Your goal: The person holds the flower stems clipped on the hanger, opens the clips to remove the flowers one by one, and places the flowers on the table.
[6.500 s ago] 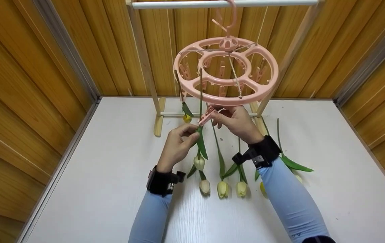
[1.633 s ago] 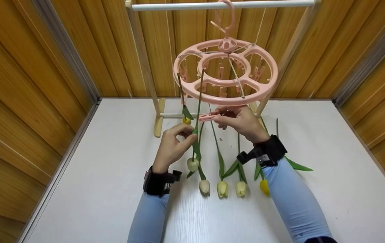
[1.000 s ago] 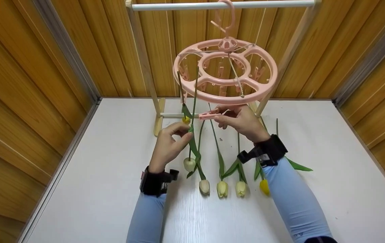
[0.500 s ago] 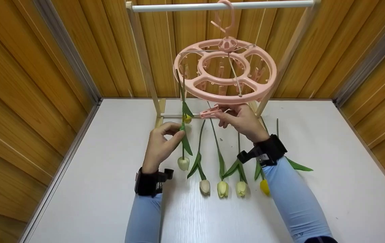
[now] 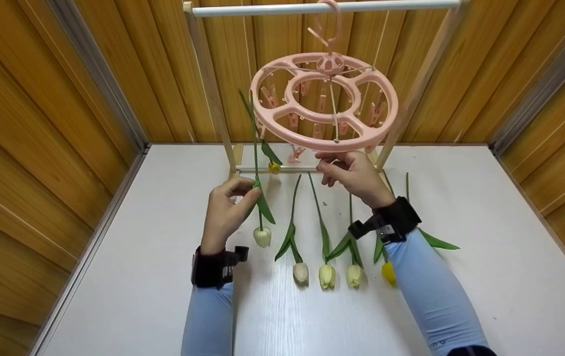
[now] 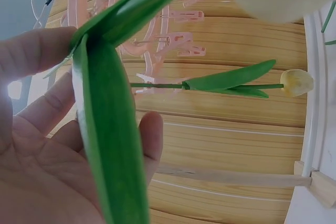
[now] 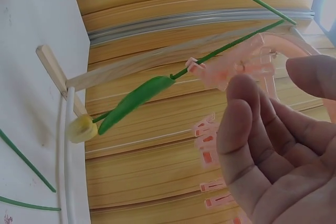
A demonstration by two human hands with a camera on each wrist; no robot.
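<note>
My left hand (image 5: pixel 252 188) pinches the green stem of a white-budded tulip (image 5: pixel 262 236), bud down, to the left of a round pink peg hanger (image 5: pixel 267 116). In the left wrist view its leaf (image 6: pixel 105 145) lies across my palm. My right hand (image 5: pixel 331 165) is just under the hanger's front rim with relaxed fingers (image 7: pixel 247 124), holding nothing. A loose pink peg (image 5: pixel 295 154) dangles beside it. Another tulip with a yellow bud (image 5: pixel 274 168) hangs clipped to the hanger; in the right wrist view its bud (image 7: pixel 81 128) and clip (image 7: pixel 231 69) show.
The hanger hooks over a white rail (image 5: pixel 262 8) on a wooden stand (image 5: pixel 211 94). Several tulips (image 5: pixel 326 276) lie in a row on the white table (image 5: pixel 139 257) between my forearms. Wooden panel walls (image 5: pixel 40 123) enclose three sides.
My left hand carried the tulip leftward, away from the peg. My right hand let go of the peg, which now hangs down. The hanger swung slightly left.
</note>
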